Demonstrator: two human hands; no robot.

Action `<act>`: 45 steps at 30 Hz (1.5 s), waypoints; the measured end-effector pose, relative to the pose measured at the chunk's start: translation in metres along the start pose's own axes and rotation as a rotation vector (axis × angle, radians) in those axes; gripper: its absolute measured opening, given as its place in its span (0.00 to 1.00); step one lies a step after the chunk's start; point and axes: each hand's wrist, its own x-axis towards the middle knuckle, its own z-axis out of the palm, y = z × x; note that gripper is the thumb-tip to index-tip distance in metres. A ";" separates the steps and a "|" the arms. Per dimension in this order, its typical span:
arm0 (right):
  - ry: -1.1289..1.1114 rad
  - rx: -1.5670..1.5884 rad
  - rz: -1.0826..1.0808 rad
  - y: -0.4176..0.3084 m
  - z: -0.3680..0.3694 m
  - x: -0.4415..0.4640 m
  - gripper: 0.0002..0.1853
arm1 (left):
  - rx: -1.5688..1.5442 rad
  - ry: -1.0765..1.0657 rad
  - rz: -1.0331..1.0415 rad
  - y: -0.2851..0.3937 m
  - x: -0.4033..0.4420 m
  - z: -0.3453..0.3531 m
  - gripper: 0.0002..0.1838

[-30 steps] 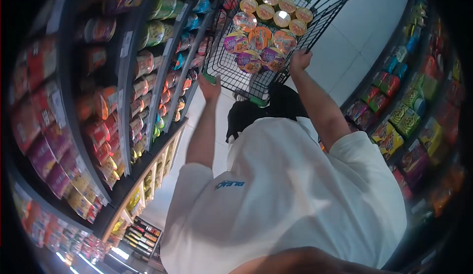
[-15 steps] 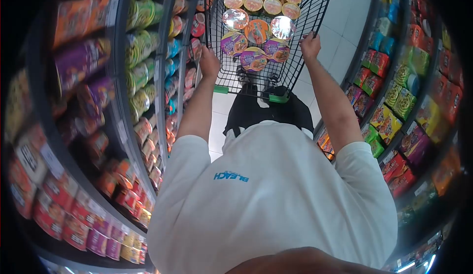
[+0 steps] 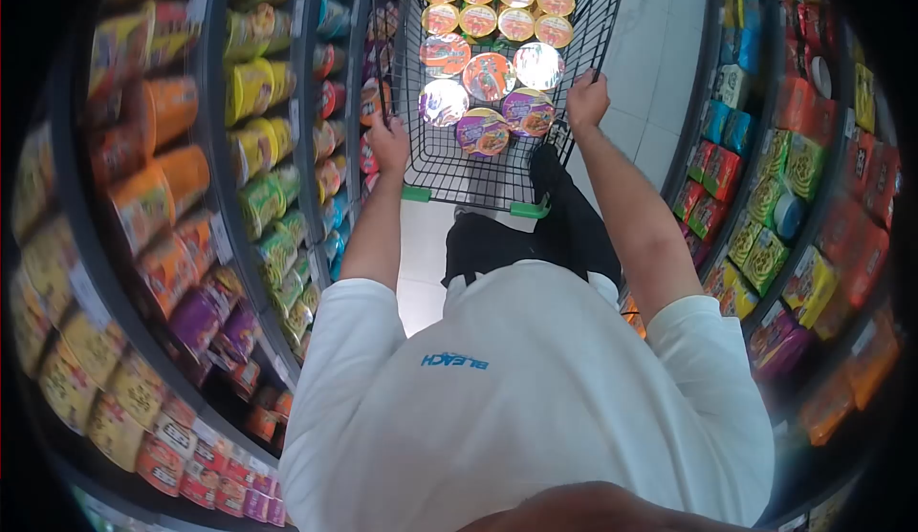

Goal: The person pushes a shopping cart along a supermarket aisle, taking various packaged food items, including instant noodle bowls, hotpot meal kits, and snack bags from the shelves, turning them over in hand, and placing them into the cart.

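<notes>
A black wire shopping cart point(image 3: 421, 154) with green trim is in front of me. My left hand point(image 3: 389, 143) is closed round the rim on its left side, near the end closest to me. On the opposite side my right hand point(image 3: 587, 104) grips the rim, its fingers partly hidden. Inside the cart are several round instant noodle tubs. Yellow-rimmed tubs point(image 3: 478, 21) stand in two rows at the far end. Nearer are an orange tub point(image 3: 489, 76), shiny-lidded tubs point(image 3: 538, 65) and purple tubs point(image 3: 483, 132).
Shelves of noodle tubs point(image 3: 258, 140) curve along the left, close to my left hand. On the right, shelving holds colourful noodle packets point(image 3: 765, 183). Pale floor tiles point(image 3: 643, 78) show right of the cart.
The shelves on both sides have slid back towards me as the cart and I move forward along the aisle. Both hands keep hold of the cart. My legs have shifted in a step.
</notes>
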 end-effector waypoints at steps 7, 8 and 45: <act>0.049 0.008 -0.012 -0.089 0.020 0.135 0.15 | -0.007 0.006 -0.023 0.101 0.138 0.043 0.15; 0.010 0.038 0.014 -0.104 0.019 0.154 0.15 | 0.001 -0.021 -0.034 0.119 0.155 0.046 0.15; 0.024 0.018 0.068 -0.543 0.120 0.905 0.17 | 0.049 -0.036 -0.026 0.677 0.797 0.287 0.16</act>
